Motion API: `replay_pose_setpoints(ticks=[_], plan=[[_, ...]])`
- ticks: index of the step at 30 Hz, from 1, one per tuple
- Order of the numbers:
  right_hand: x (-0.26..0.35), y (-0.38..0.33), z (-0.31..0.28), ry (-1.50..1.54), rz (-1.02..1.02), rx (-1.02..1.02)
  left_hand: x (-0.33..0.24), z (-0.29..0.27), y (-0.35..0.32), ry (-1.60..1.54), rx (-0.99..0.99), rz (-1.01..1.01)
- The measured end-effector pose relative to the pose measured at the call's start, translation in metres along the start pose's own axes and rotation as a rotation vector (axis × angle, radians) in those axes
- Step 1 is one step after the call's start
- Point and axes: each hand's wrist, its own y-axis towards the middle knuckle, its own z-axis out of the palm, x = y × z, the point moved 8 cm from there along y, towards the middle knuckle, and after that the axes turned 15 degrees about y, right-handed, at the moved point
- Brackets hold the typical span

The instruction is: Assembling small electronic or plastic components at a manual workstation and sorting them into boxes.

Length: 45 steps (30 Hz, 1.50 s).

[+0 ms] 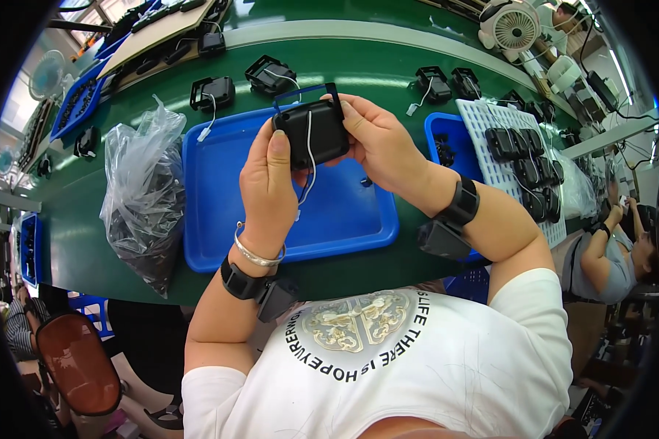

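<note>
A black box-shaped housing (328,137) with a U-shaped bracket (304,88) along its far side is held between my two hands. From its upper face a white cable (313,155) hangs down, ending in a small connector. My left hand (266,186) grips the left edge, thumb on top. On the right, my right hand (388,143) pinches the far corner beside the bracket, its thumb on the edge and other fingers partly hidden underneath. Below both hands is a blue tray (198,219); a small dark part (366,181) lies in it.
A clear plastic bag (145,201) of dark parts stands left of the tray. Similar housings (214,93) with white cables sit along the green table (359,58). At right are a blue bin (441,123) and a white perforated rack (482,121) bearing housings. A co-worker (604,260) sits far right.
</note>
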Motion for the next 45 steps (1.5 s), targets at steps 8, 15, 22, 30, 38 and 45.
replay_pose_setpoints(ticks=[8, 15, 22, 30, 38, 45], plan=[[-0.004, 0.008, -0.005, 0.049, 0.029, 0.03, 0.001, -0.002, 0.002, 0.061, -0.02, 0.032], [0.002, 0.039, -0.044, 0.049, 0.055, -0.073, 0.015, 0.005, 0.003, -0.024, 0.008, -0.044], [0.037, 0.127, -0.191, -0.267, -0.064, -0.585, -0.01, 0.003, -0.006, 0.395, -0.019, 0.254], [0.049, 0.167, -0.294, -0.762, -0.065, -0.637, -0.024, 0.025, -0.009, 0.51, 0.042, 0.381], [0.146, 0.024, -0.167, -1.084, -0.255, -0.29, -0.032, 0.046, -0.018, 0.504, 0.058, 0.34], [0.256, -0.177, -0.221, -1.306, -0.121, -0.383, -0.028, 0.056, -0.029, 0.531, 0.1, 0.352]])
